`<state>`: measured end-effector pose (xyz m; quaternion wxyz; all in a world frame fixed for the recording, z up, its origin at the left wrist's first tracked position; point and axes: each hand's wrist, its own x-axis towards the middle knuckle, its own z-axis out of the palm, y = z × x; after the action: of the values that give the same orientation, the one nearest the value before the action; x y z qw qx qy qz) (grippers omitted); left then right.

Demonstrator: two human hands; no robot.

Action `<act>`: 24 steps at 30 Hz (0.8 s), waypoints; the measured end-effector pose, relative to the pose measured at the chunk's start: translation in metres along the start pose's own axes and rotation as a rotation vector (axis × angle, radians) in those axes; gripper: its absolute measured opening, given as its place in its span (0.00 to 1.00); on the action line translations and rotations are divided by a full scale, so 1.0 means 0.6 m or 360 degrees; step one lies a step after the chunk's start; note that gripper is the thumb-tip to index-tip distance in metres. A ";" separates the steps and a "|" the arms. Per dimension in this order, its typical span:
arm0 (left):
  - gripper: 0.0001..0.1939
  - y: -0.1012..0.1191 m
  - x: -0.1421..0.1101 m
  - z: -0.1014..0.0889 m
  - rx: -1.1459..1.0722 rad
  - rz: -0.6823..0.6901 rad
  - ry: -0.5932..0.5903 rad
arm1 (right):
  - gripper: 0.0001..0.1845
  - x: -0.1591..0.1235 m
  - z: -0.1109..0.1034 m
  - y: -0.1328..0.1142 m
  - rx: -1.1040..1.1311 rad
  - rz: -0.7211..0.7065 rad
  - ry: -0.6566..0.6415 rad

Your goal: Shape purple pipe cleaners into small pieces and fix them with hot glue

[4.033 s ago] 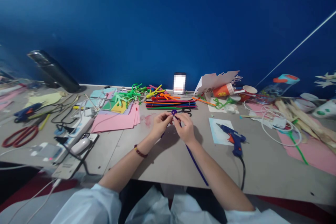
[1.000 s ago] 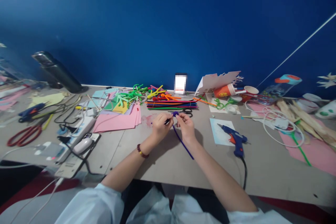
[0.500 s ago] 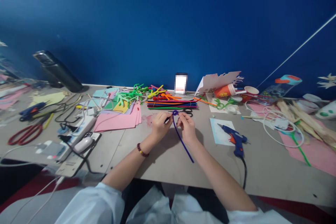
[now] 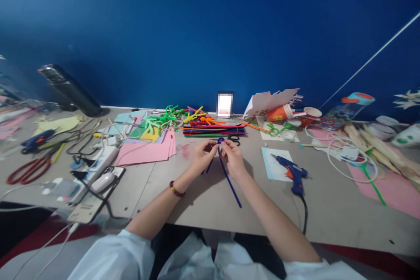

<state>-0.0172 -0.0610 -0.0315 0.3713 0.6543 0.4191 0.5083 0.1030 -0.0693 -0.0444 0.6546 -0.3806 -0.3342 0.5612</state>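
Between my fingertips is a purple pipe cleaner (image 4: 230, 181), with a small coiled loop at its top. One long end hangs down toward the table's front edge, and a shorter end shows below my left palm. My left hand (image 4: 202, 156) pinches it from the left, thumb and index closed near the loop. On the other side my right hand (image 4: 232, 157) pinches the piece just under the loop. My fingers partly cover where the strands cross. Just behind my hands lie a bundle of coloured pipe cleaners (image 4: 215, 131) and black-handled scissors (image 4: 234, 141).
A blue glue gun (image 4: 294, 174) rests on a light blue sheet to the right. Pink paper (image 4: 144, 153), a power strip (image 4: 93, 168) and red-handled scissors (image 4: 29, 170) lie left. Bent green pipe cleaners (image 4: 166, 118) and an orange paper cup (image 4: 278, 113) are at the back.
The loop of the purple pipe cleaner has turned between my fingers, and its long end has swung inward from beside my right forearm. A shorter end now shows again under my left hand.
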 end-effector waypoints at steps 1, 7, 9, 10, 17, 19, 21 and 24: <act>0.13 0.001 0.003 0.000 -0.0192 -0.0193 -0.0091 | 0.14 0.001 -0.002 -0.001 -0.0002 0.0003 -0.0015; 0.16 0.002 0.012 -0.001 -0.0854 -0.0745 -0.0273 | 0.13 0.008 -0.009 -0.005 -0.0264 -0.0094 -0.0026; 0.17 0.002 0.011 0.000 -0.0923 -0.0776 -0.0262 | 0.12 0.007 -0.012 -0.009 -0.0444 -0.0247 -0.0009; 0.17 0.002 0.011 0.000 -0.0940 -0.0789 -0.0251 | 0.12 0.006 -0.013 -0.013 -0.0552 -0.0366 0.0001; 0.17 0.008 0.010 -0.001 -0.0749 -0.0685 -0.0195 | 0.10 0.006 -0.035 -0.046 -0.1539 -0.1197 -0.0194; 0.16 0.009 0.010 -0.003 -0.0673 -0.0664 -0.0175 | 0.11 0.008 -0.040 -0.050 -0.1771 -0.1303 -0.0228; 0.15 0.008 0.010 -0.003 -0.0622 -0.0665 -0.0156 | 0.12 0.010 -0.043 -0.050 -0.1963 -0.1338 -0.0267; 0.15 0.002 0.010 -0.002 -0.0592 -0.0686 -0.0098 | 0.12 0.012 -0.043 -0.047 -0.2114 -0.1301 -0.0344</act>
<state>-0.0171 -0.0557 -0.0280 0.5968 0.4859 0.4367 0.4658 0.1397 -0.0677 -0.0325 0.4084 -0.4824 -0.7749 -0.0073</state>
